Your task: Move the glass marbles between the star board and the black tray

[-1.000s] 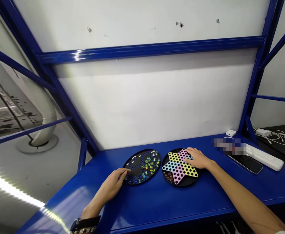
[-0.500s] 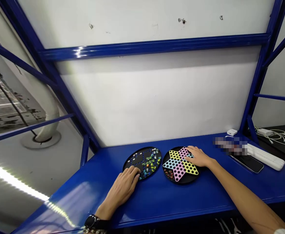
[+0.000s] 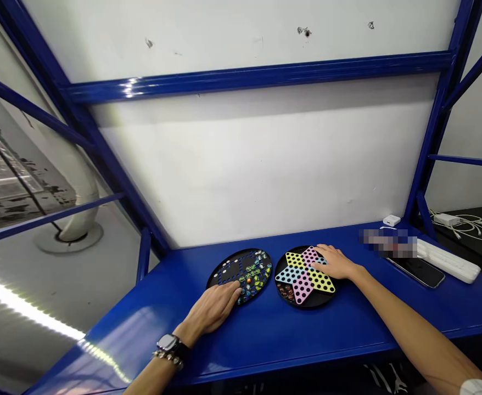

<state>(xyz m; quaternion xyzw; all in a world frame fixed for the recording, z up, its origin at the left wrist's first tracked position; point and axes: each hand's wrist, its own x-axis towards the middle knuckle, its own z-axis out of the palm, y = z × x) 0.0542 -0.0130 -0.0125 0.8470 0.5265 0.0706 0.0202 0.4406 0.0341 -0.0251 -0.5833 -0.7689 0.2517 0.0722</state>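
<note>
Both hands are down on the blue surface [image 3: 265,334], palms down. The left hand [image 3: 215,308] lies flat at the near edge of the round black marble tray [image 3: 229,269], its fingertips reaching in among the coloured marbles [image 3: 255,271]. Its grip is loose and open, fingers stretched out and closed on nothing. A watch [image 3: 167,342] sits on that wrist.

On the other side, the right hand [image 3: 336,263] rests on the far right part of the star board [image 3: 302,280], fingers spread over its pink and blue points. That grip is open too, lying on the board and not clamped on it. The two round pieces sit just beside each other, tray left and board right, in the middle of the surface. A few red marbles [image 3: 285,291] lie in the board's near rim.

Well off to the right lie a phone [image 3: 419,271] and a white power strip [image 3: 449,262].
</note>
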